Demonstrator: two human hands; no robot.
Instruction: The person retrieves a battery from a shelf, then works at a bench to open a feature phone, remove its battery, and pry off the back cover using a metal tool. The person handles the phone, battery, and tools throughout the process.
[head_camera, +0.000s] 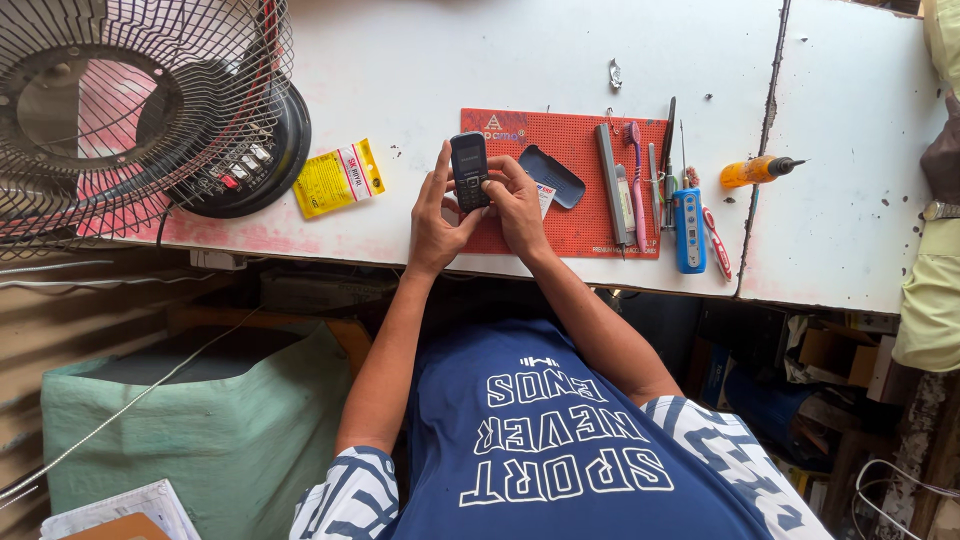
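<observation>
A small dark keypad phone (469, 170) stands upright over the near edge of a red perforated work mat (580, 225). My left hand (435, 222) grips its left side and bottom, fingers stretched up along the edge. My right hand (517, 200) holds the phone's right side, its fingers curled against the keypad. Just right of my hands a dark plastic back cover (551, 176) lies on the mat, with a small white card partly under my right hand.
Several tools lie along the mat's right side: a grey bar (610, 180), a pink brush (636, 180), a blue tester (688, 228). An orange bottle (752, 171) lies farther right, a yellow packet (338, 177) to the left, a wire-guard fan (140, 105) at far left. Another person's arm (940, 160) is at the right edge.
</observation>
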